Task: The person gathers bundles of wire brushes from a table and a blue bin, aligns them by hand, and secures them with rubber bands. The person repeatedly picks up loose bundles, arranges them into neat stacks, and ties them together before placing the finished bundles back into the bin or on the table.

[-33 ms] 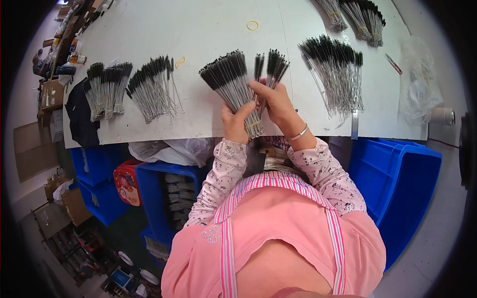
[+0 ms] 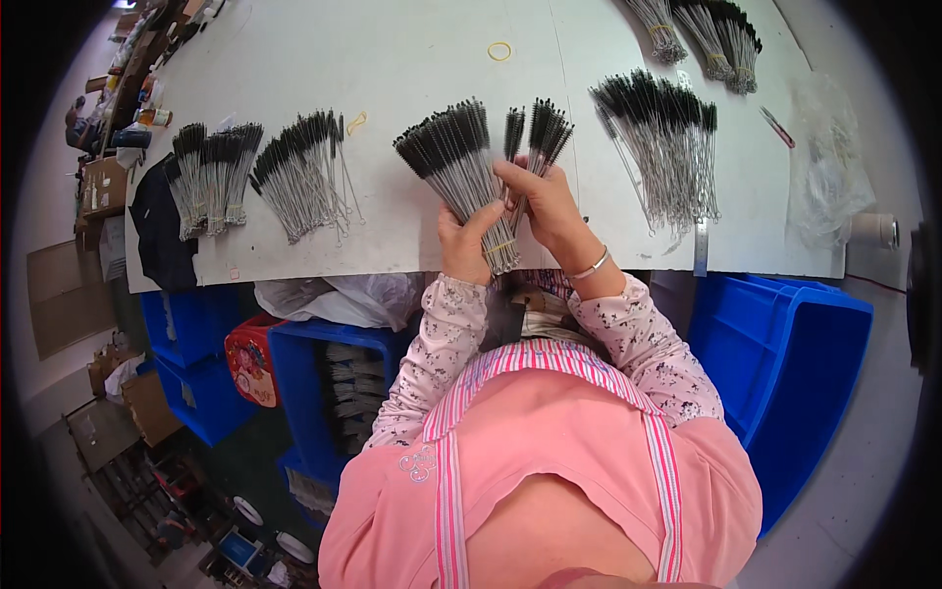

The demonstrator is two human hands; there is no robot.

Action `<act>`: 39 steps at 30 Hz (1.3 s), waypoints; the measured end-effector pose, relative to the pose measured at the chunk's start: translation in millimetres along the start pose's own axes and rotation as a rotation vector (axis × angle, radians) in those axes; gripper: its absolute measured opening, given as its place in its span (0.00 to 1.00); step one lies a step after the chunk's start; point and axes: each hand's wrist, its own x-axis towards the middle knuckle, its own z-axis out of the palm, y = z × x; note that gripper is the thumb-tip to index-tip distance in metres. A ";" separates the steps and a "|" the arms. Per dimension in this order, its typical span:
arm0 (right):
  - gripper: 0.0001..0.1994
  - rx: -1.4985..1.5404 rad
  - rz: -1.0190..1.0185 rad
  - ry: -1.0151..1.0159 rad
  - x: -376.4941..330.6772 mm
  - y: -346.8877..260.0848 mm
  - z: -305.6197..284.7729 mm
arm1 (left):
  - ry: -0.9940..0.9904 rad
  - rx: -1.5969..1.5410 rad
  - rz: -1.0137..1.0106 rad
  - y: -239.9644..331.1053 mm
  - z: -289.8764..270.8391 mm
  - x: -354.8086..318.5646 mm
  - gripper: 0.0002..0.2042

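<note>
My left hand point(image 2: 470, 240) is closed round a thick bundle of wire brushes point(image 2: 446, 142) with black bristle heads and twisted metal stems. A yellow rubber band circles the stems near their looped ends. Close against it, my right hand point(image 2: 549, 206) grips a smaller bunch of the same brushes point(image 2: 547, 128), its thumb laid across toward the big bundle. A few brushes point(image 2: 514, 128) stand up between the two groups. Both bunches are held over the front edge of the white table, heads pointing away from me. The right fingertips are partly hidden behind the stems.
Loose brushes lie on the white table point(image 2: 392, 59), in one pile point(image 2: 306, 167) to the left and another point(image 2: 667, 137) to the right. Bundles point(image 2: 213, 172) sit at far left, more at back right. Rubber bands point(image 2: 499, 50) lie about. Blue crates point(image 2: 785, 363) stand below the edge.
</note>
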 end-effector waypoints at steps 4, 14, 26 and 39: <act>0.08 0.026 -0.003 0.052 -5.1 -1.5 -3.7 | 0.017 0.014 0.003 4.9 2.4 -2.3 0.23; 0.12 0.179 -0.031 -0.032 -1.4 4.6 -8.7 | -0.054 0.079 0.021 9.3 9.3 -1.4 0.20; 0.12 0.139 0.043 -0.058 5.4 4.6 -15.7 | -0.047 -0.010 -0.090 4.8 8.3 -2.0 0.20; 0.08 0.274 0.055 -0.061 4.5 1.5 -17.8 | -0.050 -0.160 -0.150 7.2 7.2 0.9 0.21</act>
